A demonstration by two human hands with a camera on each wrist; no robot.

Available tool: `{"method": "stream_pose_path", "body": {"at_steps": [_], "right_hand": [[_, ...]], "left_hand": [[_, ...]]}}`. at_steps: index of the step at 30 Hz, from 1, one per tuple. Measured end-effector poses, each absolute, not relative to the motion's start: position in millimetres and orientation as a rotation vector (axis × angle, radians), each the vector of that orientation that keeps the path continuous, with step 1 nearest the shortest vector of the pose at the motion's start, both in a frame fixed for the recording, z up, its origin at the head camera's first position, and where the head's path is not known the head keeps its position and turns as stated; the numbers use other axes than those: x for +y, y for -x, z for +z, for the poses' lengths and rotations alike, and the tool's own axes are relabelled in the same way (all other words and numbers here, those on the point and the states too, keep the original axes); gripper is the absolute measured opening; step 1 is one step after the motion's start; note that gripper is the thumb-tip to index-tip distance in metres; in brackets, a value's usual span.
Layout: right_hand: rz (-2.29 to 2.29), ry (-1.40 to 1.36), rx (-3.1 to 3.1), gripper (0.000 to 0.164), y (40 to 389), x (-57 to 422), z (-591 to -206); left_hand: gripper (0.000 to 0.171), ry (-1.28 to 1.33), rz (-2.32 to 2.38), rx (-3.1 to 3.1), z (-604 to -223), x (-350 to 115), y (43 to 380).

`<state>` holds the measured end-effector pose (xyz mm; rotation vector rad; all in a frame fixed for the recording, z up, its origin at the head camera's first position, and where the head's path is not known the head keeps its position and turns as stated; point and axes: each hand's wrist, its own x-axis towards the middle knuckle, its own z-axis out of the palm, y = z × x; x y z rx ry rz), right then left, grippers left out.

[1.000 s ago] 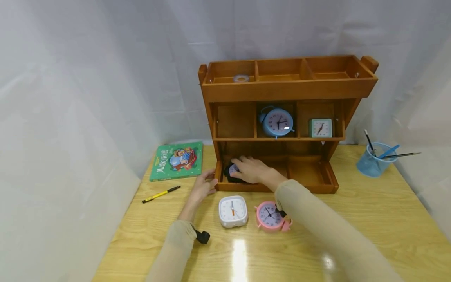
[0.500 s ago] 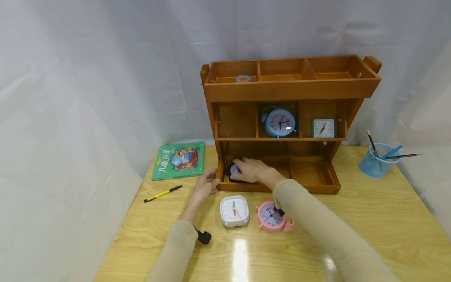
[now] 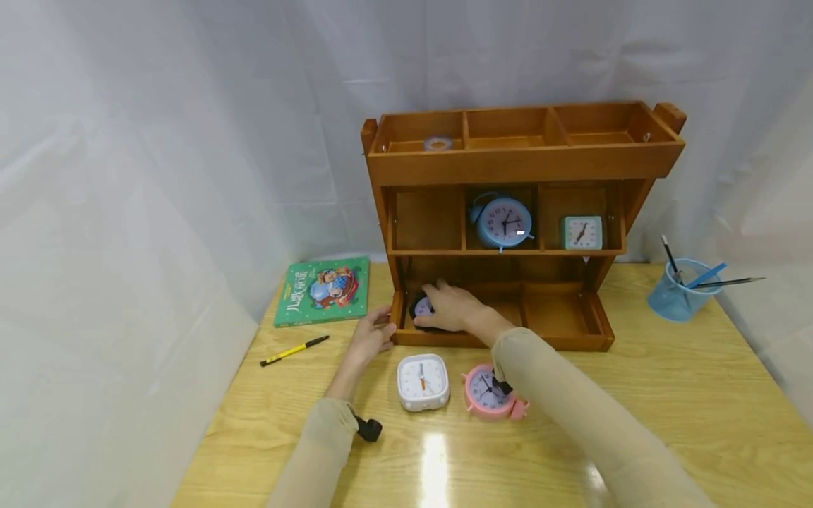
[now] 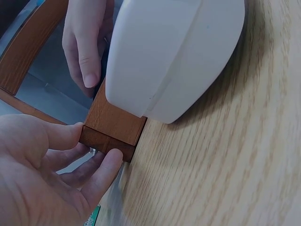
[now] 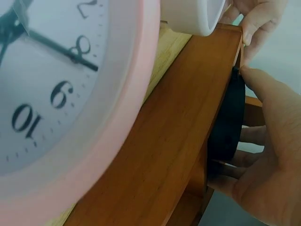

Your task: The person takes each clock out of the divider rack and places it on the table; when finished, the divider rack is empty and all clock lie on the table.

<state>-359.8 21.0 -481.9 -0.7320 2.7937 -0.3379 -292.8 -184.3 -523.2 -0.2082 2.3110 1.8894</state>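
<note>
In the head view my right hand (image 3: 451, 307) holds a black round alarm clock (image 3: 422, 308) with a pale dial, in the bottom-left compartment of a wooden shelf (image 3: 502, 341). The right wrist view shows its fingers curled about the black clock body (image 5: 228, 120). With thumb and fingers, my left hand (image 3: 368, 339) grips the shelf's front left corner (image 4: 110, 141). On the table before the shelf lie a white square clock (image 3: 422, 381) and a pink alarm clock (image 3: 488, 391), the latter partly behind the right wrist.
A blue alarm clock (image 3: 504, 222) and a small green clock (image 3: 582, 233) sit on the middle tier. A tape roll (image 3: 437, 144) lies in the top tier. Left are a green book (image 3: 322, 291) and yellow pen (image 3: 293, 351); right, a blue pen cup (image 3: 676, 296).
</note>
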Motion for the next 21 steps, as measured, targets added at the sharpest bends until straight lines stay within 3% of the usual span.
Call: {"method": "stream_pose_path", "body": {"at_steps": [21], "right_hand": [[-0.671,0.641,2.796,0.082,343,7,-475]], "left_hand": [[0.049,0.231,1.890,2.326,-522,-183,293]]}}
